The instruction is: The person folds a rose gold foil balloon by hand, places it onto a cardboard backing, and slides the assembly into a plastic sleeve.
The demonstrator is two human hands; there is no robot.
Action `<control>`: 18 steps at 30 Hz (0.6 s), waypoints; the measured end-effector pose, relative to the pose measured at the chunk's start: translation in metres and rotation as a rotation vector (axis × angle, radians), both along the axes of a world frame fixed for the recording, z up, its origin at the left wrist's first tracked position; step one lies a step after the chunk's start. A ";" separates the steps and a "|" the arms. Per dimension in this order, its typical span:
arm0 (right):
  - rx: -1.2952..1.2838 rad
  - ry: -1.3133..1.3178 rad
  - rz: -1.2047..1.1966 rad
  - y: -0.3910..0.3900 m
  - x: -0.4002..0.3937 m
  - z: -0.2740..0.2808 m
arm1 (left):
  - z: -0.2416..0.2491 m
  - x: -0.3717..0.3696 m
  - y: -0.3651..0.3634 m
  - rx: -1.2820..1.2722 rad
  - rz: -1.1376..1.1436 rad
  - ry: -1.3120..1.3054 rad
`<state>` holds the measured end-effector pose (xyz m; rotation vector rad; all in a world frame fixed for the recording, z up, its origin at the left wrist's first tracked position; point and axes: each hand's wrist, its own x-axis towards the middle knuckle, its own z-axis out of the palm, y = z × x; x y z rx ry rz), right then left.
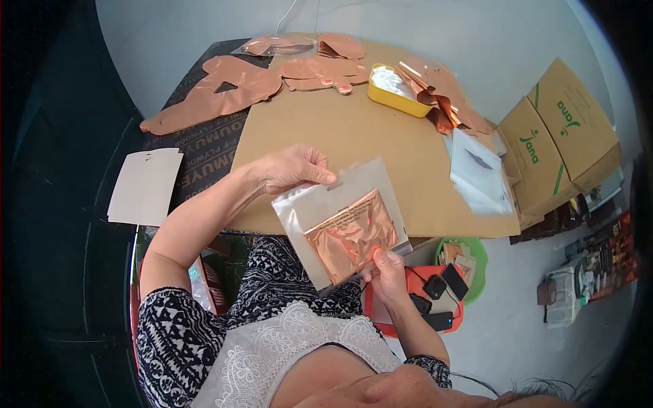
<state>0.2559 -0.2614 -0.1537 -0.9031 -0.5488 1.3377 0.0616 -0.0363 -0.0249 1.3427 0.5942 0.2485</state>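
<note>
In front of my body I hold a clear plastic bag [294, 219] with a hang hole, tilted in the air. A folded copper-coloured foil balloon [354, 238] lies inside it, with small printed text along its upper edge. My left hand [303, 166] pinches the bag's top edge near the hang hole between thumb and fingers. At the bag's lower right corner, my right hand [386, 272] grips it, thumb on the front and fingers partly hidden behind.
Flat copper foil balloons [224, 95] lie at the table's back left. A yellow tub [398, 103] with white contents, crumpled foil [445, 112], clear bags [479, 177] and Jana cartons [544, 146] are rightward. White cards [145, 187] are left; a red stool [415, 280] and green basin [481, 255] stand below.
</note>
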 end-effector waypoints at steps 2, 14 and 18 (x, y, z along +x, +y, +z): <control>0.000 0.002 0.005 -0.001 0.001 -0.001 | 0.000 0.003 -0.001 0.139 0.048 0.024; 0.054 -0.035 0.023 -0.001 -0.006 0.008 | 0.008 0.012 -0.002 0.460 0.134 0.284; 0.027 -0.055 0.007 -0.001 -0.008 0.015 | 0.017 0.014 -0.007 0.502 0.139 0.313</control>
